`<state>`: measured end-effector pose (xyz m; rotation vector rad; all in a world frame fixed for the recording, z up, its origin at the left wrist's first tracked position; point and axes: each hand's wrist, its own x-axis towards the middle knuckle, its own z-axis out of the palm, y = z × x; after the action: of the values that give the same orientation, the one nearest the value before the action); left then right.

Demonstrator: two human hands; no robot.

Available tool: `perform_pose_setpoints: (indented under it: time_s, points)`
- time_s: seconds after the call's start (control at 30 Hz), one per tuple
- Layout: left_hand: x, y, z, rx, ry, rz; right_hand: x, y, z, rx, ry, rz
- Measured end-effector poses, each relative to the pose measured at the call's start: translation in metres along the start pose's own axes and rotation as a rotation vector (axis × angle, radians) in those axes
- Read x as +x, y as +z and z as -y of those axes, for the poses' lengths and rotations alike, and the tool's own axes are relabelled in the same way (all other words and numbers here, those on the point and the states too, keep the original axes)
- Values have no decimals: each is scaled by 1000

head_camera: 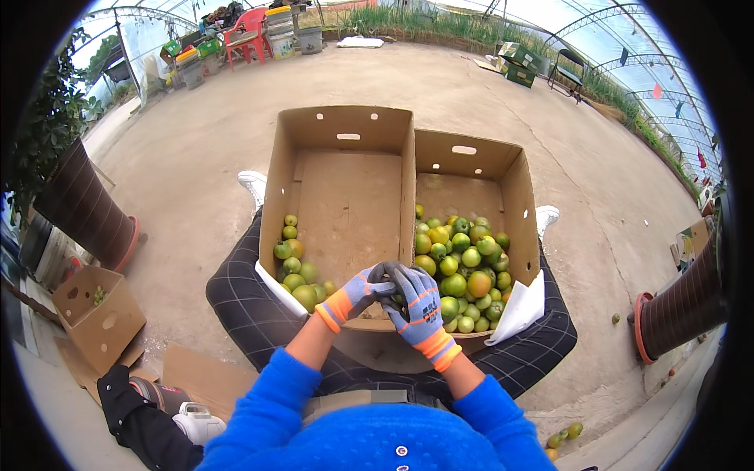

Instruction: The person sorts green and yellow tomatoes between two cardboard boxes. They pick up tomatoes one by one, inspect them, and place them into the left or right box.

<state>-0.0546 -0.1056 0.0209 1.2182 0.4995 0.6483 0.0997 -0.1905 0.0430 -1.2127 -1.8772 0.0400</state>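
My left hand and my right hand, both in grey-blue gloves with orange cuffs, meet above the near edge where two open cardboard boxes stand side by side. Their dark fingers are curled together and touch. A small bit of green shows between them, so a tomato may be held there, mostly hidden. In the left cardboard box, green tomatoes lie along the left wall and near corner. The right cardboard box holds a heap of green and orange-tinged tomatoes in its nearer part.
Brown pots stand at left and right. A small cardboard box with green fruit sits at lower left. Loose tomatoes lie on the floor at lower right. A red plastic chair and buckets stand at the back left.
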Motion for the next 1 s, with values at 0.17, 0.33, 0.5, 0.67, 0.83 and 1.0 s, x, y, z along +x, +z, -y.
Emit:
perform_pose_setpoints:
  time_s: [0.17, 0.33, 0.5, 0.67, 0.83, 1.0]
  points:
    - [3, -11, 0, 116, -87, -69, -8, -4, -15, -7, -16, -30]
    - [-10, -53, -25, 1640, -499, -335, -37, -20, -71, -248, 294, -180]
    - [-14, -86, 4, 1848, -1071, -140, -58, -21, -104, -618, 420, -118]
    - [-11, -80, 27, 2051, -1075, -112, -51, -17, -90, -563, 283, -33]
    - [-19, -101, 2, 1334, -706, -437, -47, -22, -85, -441, 207, -81]
    - [-23, -61, -7, -271, -136, -34, -29, -16, -42, 252, 224, -130]
